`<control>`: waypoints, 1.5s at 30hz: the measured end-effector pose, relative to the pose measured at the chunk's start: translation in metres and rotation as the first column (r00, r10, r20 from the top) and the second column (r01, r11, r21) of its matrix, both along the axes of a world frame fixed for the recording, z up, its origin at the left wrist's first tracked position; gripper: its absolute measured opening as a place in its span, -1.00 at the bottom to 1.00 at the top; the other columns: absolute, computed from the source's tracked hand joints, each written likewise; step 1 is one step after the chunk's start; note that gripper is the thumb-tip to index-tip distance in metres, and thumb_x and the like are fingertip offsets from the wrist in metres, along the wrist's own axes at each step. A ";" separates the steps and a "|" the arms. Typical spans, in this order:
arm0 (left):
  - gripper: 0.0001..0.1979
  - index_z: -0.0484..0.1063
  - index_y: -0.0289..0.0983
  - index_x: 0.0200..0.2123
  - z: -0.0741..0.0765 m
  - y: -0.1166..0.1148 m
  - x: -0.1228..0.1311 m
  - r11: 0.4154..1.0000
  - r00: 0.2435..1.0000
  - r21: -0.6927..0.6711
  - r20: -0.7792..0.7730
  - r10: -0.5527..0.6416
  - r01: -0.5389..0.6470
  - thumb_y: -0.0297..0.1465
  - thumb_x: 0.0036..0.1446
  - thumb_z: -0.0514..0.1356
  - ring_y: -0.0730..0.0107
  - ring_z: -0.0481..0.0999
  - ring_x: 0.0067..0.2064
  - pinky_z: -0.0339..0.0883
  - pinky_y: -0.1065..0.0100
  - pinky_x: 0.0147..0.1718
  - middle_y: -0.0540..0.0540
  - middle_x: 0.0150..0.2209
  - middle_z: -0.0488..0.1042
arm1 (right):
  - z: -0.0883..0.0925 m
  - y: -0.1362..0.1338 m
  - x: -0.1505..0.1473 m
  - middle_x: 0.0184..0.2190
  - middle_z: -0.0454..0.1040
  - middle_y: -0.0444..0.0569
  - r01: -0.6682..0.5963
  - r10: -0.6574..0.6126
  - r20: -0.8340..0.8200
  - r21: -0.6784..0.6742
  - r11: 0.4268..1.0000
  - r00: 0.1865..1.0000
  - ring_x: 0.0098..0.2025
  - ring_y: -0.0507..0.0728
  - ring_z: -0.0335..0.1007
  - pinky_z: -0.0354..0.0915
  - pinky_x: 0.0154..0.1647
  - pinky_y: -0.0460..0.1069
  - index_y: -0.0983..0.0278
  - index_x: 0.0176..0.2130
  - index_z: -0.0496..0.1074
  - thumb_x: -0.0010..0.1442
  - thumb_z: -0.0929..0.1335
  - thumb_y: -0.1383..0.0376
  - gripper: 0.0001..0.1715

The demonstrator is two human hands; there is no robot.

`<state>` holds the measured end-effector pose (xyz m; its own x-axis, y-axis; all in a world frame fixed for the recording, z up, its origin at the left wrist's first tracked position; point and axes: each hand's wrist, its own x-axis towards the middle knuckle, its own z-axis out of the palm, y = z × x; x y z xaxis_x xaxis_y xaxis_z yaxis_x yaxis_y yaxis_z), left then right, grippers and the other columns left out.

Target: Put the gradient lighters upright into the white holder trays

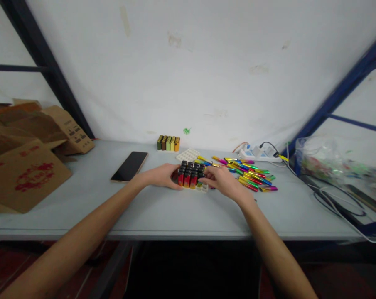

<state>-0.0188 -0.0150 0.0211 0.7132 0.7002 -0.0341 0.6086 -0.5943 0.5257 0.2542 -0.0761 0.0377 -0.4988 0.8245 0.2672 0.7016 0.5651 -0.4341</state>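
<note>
A white tray (204, 187) stands on the grey table (163, 211), filled with upright lighters (190, 173) that have black tops and red to yellow bodies. My left hand (163, 176) rests against the tray's left side, fingers curled round it. My right hand (220, 181) is at the tray's right side, its fingers bent over the lighters there; whether they pinch one is unclear. A loose pile of shiny multicoloured lighters (248, 172) lies just right of my right hand.
A black phone (129, 166) lies left of the tray. Behind it are an empty white tray (188, 155) and a small row of green to orange lighters (168, 143). Cardboard boxes (22, 166) fill the left end; a power strip (258, 153), cables and a plastic bag (331, 162) the right.
</note>
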 end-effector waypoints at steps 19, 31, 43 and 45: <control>-0.35 0.43 -0.28 0.01 0.002 -0.001 0.000 1.000 1.000 0.001 -0.027 0.008 -0.008 0.01 -0.05 0.36 0.09 0.56 -0.14 0.35 0.30 -0.21 -0.15 -0.10 0.61 | -0.016 0.040 0.131 0.22 0.45 0.30 0.452 -0.473 0.293 0.141 0.881 0.831 0.26 0.34 0.39 0.27 0.27 0.13 0.38 0.18 0.46 0.34 0.36 0.34 -0.56; -0.36 0.42 -0.29 -0.02 0.003 -0.001 0.000 1.000 0.999 0.025 -0.047 0.008 -0.007 0.02 -0.03 0.36 0.07 0.57 -0.14 0.34 0.30 -0.21 -0.16 -0.12 0.60 | -0.029 0.045 0.143 -0.09 0.64 0.20 0.525 -0.521 0.346 0.090 0.846 0.781 -0.08 0.26 0.56 0.34 -0.09 0.03 0.37 -0.06 0.56 0.28 0.41 0.37 -0.77; -0.35 0.44 -0.29 -0.01 -0.002 0.002 -0.001 1.000 1.000 0.022 -0.020 0.007 -0.006 0.03 -0.06 0.36 0.10 0.56 -0.17 0.34 0.31 -0.23 -0.15 -0.12 0.60 | -0.012 0.042 0.124 -0.06 0.63 0.13 0.394 -0.386 -0.208 -0.003 0.919 0.899 -0.08 0.25 0.57 0.42 -0.03 0.11 0.29 0.03 0.55 0.27 0.44 0.15 -0.60; -0.34 0.45 -0.28 -0.01 -0.003 0.002 -0.001 1.000 1.000 0.024 -0.014 0.008 -0.008 0.03 -0.07 0.36 0.10 0.56 -0.17 0.34 0.30 -0.23 -0.14 -0.13 0.60 | -0.009 0.041 0.115 -0.07 0.61 0.10 0.306 -0.283 -0.370 0.003 0.952 0.885 -0.07 0.25 0.55 0.42 -0.01 0.12 0.26 0.02 0.56 0.19 0.49 0.08 -0.53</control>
